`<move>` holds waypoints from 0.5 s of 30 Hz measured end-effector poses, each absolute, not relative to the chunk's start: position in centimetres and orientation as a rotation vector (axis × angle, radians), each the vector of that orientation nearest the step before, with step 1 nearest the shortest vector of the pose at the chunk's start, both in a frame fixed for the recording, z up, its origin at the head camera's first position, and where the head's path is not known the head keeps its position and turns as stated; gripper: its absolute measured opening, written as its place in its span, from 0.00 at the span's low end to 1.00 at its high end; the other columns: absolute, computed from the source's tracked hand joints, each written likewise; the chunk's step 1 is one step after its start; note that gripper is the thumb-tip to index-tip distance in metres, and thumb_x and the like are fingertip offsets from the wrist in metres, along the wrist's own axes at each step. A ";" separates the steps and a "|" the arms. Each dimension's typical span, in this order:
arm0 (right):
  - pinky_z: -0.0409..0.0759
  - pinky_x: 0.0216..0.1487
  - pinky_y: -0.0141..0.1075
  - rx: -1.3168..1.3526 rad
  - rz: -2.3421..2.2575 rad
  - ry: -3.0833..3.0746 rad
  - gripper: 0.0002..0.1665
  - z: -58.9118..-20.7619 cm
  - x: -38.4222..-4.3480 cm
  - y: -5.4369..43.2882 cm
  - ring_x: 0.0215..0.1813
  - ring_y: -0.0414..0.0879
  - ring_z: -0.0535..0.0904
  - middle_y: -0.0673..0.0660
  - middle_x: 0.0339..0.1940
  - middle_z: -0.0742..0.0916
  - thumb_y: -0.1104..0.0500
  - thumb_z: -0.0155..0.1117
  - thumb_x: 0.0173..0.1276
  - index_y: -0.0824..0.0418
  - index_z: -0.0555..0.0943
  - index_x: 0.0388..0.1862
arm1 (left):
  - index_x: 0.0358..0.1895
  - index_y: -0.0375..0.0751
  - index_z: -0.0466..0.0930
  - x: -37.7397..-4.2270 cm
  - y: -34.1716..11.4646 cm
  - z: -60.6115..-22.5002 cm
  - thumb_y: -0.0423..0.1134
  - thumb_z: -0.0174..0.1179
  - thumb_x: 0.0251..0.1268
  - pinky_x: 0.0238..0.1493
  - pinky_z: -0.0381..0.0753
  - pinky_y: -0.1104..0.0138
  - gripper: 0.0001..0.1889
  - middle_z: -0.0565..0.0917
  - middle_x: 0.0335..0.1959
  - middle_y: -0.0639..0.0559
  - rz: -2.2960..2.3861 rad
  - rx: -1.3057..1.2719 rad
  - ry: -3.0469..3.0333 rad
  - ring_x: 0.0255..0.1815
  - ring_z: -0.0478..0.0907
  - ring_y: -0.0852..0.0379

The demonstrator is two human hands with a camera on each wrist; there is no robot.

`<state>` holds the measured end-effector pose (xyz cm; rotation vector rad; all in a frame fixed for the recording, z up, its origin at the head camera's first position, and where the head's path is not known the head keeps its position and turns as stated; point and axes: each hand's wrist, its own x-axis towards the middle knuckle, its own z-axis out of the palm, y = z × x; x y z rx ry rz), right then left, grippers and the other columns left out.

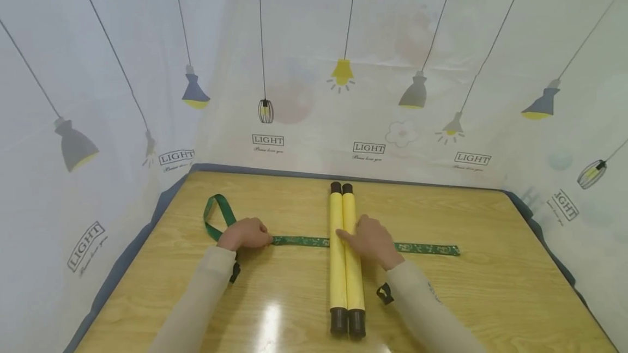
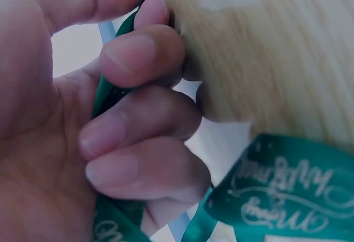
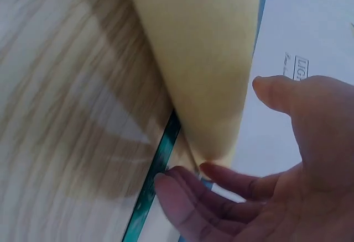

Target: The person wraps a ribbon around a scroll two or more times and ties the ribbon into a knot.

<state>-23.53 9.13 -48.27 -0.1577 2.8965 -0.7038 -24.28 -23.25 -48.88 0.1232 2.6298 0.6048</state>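
Observation:
Two yellow tubes (image 1: 337,279) with dark end caps lie side by side, pointing away from me. A green ribbon (image 1: 299,241) with light lettering runs crosswise beneath them and comes out on both sides. My left hand (image 1: 247,233) pinches the ribbon left of the tubes; in the left wrist view its fingers curl round the green band (image 2: 287,187). At the tubes' right side is my right hand (image 1: 370,238), thumb over them. The right wrist view shows the right hand (image 3: 243,198) with loosely bent fingers, fingertips at the ribbon (image 3: 145,203) beside a yellow tube (image 3: 199,59).
The ribbon's loose loop (image 1: 223,208) stands up from the wooden table (image 1: 294,298) behind the left hand. Its flat right end (image 1: 451,250) lies past the right hand. A white sheet (image 1: 314,168) printed with lamps encloses the table's back and sides.

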 end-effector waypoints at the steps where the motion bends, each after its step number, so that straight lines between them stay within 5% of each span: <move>1: 0.80 0.38 0.45 -0.180 -0.706 2.898 0.40 -48.3 -23.5 9.5 0.38 0.53 0.81 0.64 0.41 0.85 0.34 0.62 0.71 0.71 0.76 0.56 | 0.27 0.43 0.84 -24.3 -23.2 -48.9 0.50 0.58 0.72 0.30 0.68 0.63 0.17 0.79 0.24 0.53 0.610 0.114 2.628 0.23 0.67 0.58; 4: 0.83 0.48 0.51 -0.253 -0.774 2.898 0.36 -48.5 -23.6 11.1 0.47 0.57 0.84 0.67 0.47 0.86 0.39 0.62 0.74 0.72 0.77 0.58 | 0.17 0.48 0.73 -24.3 -23.0 -48.8 0.54 0.56 0.74 0.25 0.62 0.65 0.25 0.67 0.13 0.56 0.611 0.089 2.612 0.16 0.59 0.59; 8: 0.82 0.56 0.56 -0.367 -0.848 2.881 0.32 -48.7 -23.9 13.5 0.56 0.62 0.83 0.70 0.56 0.85 0.46 0.58 0.78 0.73 0.76 0.62 | 0.39 0.40 0.88 -24.2 -23.0 -48.6 0.55 0.57 0.75 0.28 0.67 0.65 0.20 0.77 0.21 0.53 0.590 0.090 2.612 0.19 0.64 0.58; 11: 0.81 0.58 0.57 -0.456 -0.826 2.893 0.26 -48.7 -24.1 15.6 0.58 0.65 0.82 0.72 0.59 0.83 0.52 0.55 0.80 0.72 0.76 0.63 | 0.55 0.41 0.87 -24.2 -23.3 -48.6 0.52 0.60 0.73 0.27 0.68 0.65 0.20 0.78 0.24 0.51 0.605 0.103 2.595 0.19 0.65 0.58; 15: 0.82 0.56 0.57 -0.508 -0.776 2.920 0.21 -48.7 -24.2 18.2 0.56 0.65 0.83 0.72 0.56 0.85 0.58 0.57 0.78 0.72 0.78 0.61 | 0.25 0.47 0.78 -24.3 -23.6 -48.7 0.48 0.63 0.72 0.20 0.61 0.67 0.16 0.67 0.15 0.55 0.692 0.096 2.527 0.14 0.57 0.59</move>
